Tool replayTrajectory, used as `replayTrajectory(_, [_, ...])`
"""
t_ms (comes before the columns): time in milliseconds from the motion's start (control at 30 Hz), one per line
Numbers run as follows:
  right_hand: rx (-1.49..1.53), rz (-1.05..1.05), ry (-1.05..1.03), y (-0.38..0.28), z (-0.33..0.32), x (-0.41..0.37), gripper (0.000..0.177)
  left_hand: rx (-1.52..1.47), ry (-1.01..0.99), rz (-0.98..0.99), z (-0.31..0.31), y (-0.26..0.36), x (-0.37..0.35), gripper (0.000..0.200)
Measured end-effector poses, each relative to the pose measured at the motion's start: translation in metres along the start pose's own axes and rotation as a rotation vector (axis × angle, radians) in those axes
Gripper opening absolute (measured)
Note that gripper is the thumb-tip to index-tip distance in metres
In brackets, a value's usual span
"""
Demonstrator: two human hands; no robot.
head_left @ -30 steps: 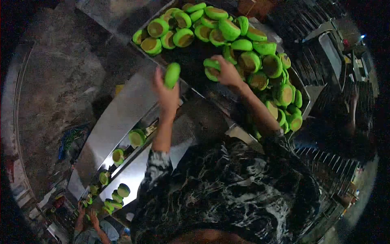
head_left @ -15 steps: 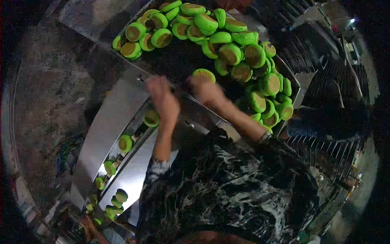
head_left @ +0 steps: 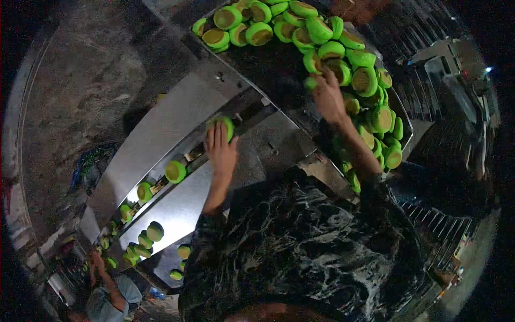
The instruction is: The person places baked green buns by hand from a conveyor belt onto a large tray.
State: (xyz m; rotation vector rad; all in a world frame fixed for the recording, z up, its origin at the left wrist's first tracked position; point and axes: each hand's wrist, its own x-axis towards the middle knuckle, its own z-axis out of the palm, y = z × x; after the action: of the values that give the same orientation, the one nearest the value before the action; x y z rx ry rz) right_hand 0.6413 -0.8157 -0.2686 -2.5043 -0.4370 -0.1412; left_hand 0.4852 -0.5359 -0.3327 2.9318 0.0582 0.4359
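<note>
My left hand (head_left: 221, 153) lies over a bright green round piece (head_left: 228, 126) with its fingers curved across the top, above a narrow conveyor channel (head_left: 196, 154). Further down that channel, a green piece with a flat brown face (head_left: 175, 172) rests apart from my hand. My right hand (head_left: 329, 99) reaches into the dark tray (head_left: 268, 70), its fingers bent at the inner edge of the heap of green pieces (head_left: 365, 81). A blurred green piece (head_left: 311, 83) shows at its fingertips; the rest of it is hidden.
Metal panels (head_left: 177, 115) flank the channel. Several green pieces (head_left: 144, 241) lie on the bright panel at the lower left. Another person's hands (head_left: 96, 263) are at the channel's far end. Dark slatted racks (head_left: 429, 80) stand to the right.
My left hand has moved from the tray edge down onto a piece at the channel. My right hand has gone further into the tray, towards the heap. The view has shifted and turned.
</note>
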Motion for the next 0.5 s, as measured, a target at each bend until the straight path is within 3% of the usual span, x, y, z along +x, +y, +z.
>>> replayTrajectory(33, [0.322, 0.021, 0.025, -0.019, 0.006, -0.002, 0.04, 0.144, -0.147, -0.008, 0.004, -0.016, -0.02, 0.051])
replayTrajectory(67, [0.932, 0.154, -0.114, -0.044, 0.017, -0.009, 0.039, 0.217, -0.237, -0.02, -0.007, -0.022, -0.027, 0.05])
replayTrajectory(100, [0.249, -0.156, 0.01, -0.084, 0.018, -0.013, 0.04, 0.291, -0.32, -0.028, -0.02, -0.029, -0.028, 0.051])
replayTrajectory(133, [0.939, 0.317, -0.121, -0.112, 0.033, -0.013, 0.041, 0.235, -0.343, -0.148, -0.023, -0.032, -0.029, 0.05])
replayTrajectory(167, [0.705, -0.119, -0.094, -0.115, 0.066, -0.022, 0.038, 0.184, -0.368, -0.273, -0.024, -0.034, -0.027, 0.05])
replayTrajectory(200, [0.778, 0.042, -0.162, -0.126, 0.091, -0.018, 0.036, 0.18, -0.374, -0.253, -0.029, -0.038, -0.017, 0.05])
replayTrajectory(233, [0.854, 0.201, -0.23, -0.13, 0.111, -0.016, 0.034, 0.062, -0.185, -0.293, -0.036, -0.038, -0.003, 0.049])
replayTrajectory(267, [0.852, 0.212, -0.221, -0.115, 0.139, -0.023, 0.034, -0.061, 0.001, -0.338, -0.041, -0.033, 0.011, 0.048])
replayTrajectory(333, [0.135, -0.193, -0.309, -0.078, 0.19, -0.032, 0.024, -0.2, 0.059, -0.253, -0.04, -0.008, 0.048, 0.047])
replayTrajectory(367, [0.128, -0.19, -0.306, -0.076, 0.167, -0.025, 0.024, -0.338, 0.127, -0.187, -0.035, 0.008, 0.072, 0.046])
replayTrajectory(433, [0.158, 0.028, -0.405, -0.083, 0.064, -0.017, 0.022, -0.704, 0.086, -0.217, -0.011, 0.075, 0.128, 0.04])
replayTrajectory(467, [-0.01, -0.19, -0.085, -0.066, 0.025, -0.018, 0.023, -0.659, 0.079, -0.194, -0.004, 0.109, 0.158, 0.04])
replayTrajectory(500, [-0.196, -0.109, 0.235, -0.038, 0.013, -0.011, 0.031, -0.648, 0.019, -0.192, 0.03, 0.139, 0.183, 0.048])
